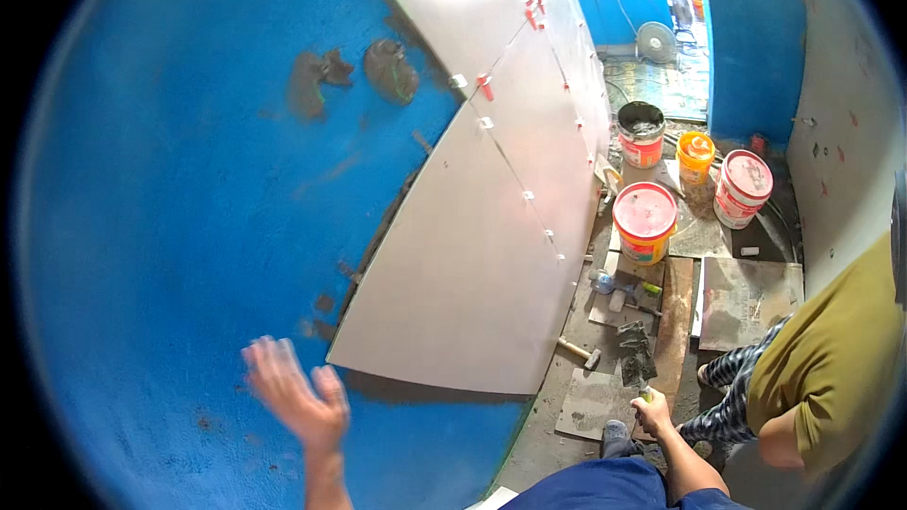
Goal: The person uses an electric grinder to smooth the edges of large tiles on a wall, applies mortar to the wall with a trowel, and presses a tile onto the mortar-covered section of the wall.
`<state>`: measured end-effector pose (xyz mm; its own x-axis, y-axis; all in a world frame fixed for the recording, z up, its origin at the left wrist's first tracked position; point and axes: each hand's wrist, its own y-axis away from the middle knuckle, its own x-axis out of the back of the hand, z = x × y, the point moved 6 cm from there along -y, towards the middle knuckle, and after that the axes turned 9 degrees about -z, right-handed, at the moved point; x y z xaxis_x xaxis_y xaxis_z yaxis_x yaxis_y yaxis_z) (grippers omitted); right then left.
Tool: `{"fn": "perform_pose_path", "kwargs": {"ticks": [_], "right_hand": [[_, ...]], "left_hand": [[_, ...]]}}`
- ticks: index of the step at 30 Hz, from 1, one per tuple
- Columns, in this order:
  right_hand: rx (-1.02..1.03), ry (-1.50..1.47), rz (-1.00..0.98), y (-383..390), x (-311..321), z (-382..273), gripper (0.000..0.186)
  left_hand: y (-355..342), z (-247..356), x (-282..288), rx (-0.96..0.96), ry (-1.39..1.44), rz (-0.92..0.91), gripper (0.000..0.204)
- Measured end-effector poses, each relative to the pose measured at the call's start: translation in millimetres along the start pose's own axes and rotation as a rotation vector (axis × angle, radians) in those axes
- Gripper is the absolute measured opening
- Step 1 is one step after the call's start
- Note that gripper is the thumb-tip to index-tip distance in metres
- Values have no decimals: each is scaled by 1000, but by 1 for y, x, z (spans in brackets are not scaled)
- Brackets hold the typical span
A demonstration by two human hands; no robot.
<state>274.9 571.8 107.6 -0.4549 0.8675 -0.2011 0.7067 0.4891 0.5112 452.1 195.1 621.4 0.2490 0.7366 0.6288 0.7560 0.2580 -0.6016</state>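
Note:
My left hand [298,392] is raised before the blue wall [208,255], fingers spread and holding nothing, slightly blurred. Low on the right, my right hand [652,413] grips the handle of a trowel [636,354] whose blade is coated in dark grey mortar. Large pale tiles [453,293] cover part of the wall, their joints set with white clips and red wedges [485,87]. Dark mortar dabs [390,71] stick to the blue surface beside the tiles' left edge. Whether my left hand touches the wall, I cannot tell.
A co-worker in an olive shirt [831,349] stands close on my right. Several buckets [644,219] stand on the floor ahead. A mallet [578,352], a plastic bottle [602,281] and loose boards [673,321] lie near my feet. Beyond the doorway stands a fan [656,42].

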Motion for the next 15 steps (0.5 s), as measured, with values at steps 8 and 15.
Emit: {"fn": "perform_pose_path", "kwargs": {"ticks": [8, 15], "right_hand": [[11, -39, -17, 7, 5, -8, 16], [-26, -38, 83, 44, 44, 27, 14]], "left_hand": [[-48, 152, -167, -347, -9, -456, 95], [-145, 184, -205, -242, -244, -400, 99]]}}
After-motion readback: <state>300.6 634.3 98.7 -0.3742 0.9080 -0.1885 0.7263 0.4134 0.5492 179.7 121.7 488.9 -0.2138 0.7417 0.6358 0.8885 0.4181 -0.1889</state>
